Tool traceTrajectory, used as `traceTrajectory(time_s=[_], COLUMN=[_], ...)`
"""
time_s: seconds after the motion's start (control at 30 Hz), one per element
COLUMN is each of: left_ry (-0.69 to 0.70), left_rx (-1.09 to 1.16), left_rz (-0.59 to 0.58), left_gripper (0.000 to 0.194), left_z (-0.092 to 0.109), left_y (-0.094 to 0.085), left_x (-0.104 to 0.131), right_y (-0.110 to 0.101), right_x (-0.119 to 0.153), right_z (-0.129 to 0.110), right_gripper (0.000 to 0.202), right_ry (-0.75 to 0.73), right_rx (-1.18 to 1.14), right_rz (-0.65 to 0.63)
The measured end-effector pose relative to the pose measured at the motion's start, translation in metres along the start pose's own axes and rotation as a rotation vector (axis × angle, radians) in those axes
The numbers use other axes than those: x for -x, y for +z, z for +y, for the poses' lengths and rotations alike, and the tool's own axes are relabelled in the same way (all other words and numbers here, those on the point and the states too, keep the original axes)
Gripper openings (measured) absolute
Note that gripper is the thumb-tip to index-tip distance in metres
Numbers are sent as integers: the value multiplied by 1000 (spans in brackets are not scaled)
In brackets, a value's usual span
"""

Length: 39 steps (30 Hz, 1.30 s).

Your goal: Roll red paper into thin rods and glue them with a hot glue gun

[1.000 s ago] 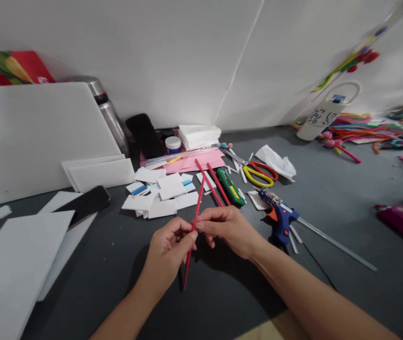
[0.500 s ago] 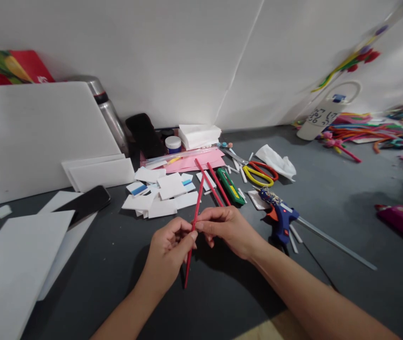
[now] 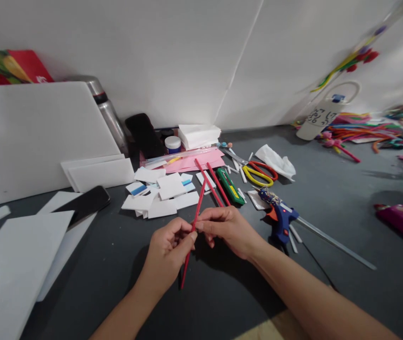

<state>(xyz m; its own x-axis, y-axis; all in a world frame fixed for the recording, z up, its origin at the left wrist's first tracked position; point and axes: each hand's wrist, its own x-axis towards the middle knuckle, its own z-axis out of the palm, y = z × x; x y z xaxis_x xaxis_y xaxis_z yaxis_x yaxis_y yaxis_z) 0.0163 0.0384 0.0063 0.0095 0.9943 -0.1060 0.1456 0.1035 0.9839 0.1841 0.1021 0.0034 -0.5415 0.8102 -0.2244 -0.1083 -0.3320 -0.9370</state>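
A thin red stick [image 3: 200, 204] slants between my hands, its lower end pointing toward me. My left hand [image 3: 169, 250] pinches it near the middle between thumb and fingers. The fingertips of my right hand [image 3: 228, 230] are closed on the same stick, just above the left thumb. Two more red sticks [image 3: 219, 184] lie on the dark table beyond my hands. Left of them is a pile of small white cards [image 3: 171, 186], some with blue stripes. A green cutter [image 3: 230, 187] lies on their right.
Right of my hands lies a blue glue gun [image 3: 283, 219]; scissors [image 3: 261, 174] are behind it. A purple glue gun [image 3: 401, 224] rests far right. White boards [image 3: 20, 264] and a black phone [image 3: 90, 203] lie left. A white bottle [image 3: 318, 118] leans at the wall.
The red stick has tilted slightly, its upper end moving right and its lower end left. Both hands have stayed almost where they were.
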Motion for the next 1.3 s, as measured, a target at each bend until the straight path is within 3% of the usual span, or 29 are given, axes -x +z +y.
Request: traceTrajectory(time_s=[1.3], left_ry=[-21], left_rx=[-33], left_rz=[-51], left_gripper=[19], left_z=[1], left_y=[-1], left_x=[3], right_y=[-6], right_x=[-1], right_z=[-4], right_gripper=[27], right_ry=[26], right_rx=[-122], right_rz=[52])
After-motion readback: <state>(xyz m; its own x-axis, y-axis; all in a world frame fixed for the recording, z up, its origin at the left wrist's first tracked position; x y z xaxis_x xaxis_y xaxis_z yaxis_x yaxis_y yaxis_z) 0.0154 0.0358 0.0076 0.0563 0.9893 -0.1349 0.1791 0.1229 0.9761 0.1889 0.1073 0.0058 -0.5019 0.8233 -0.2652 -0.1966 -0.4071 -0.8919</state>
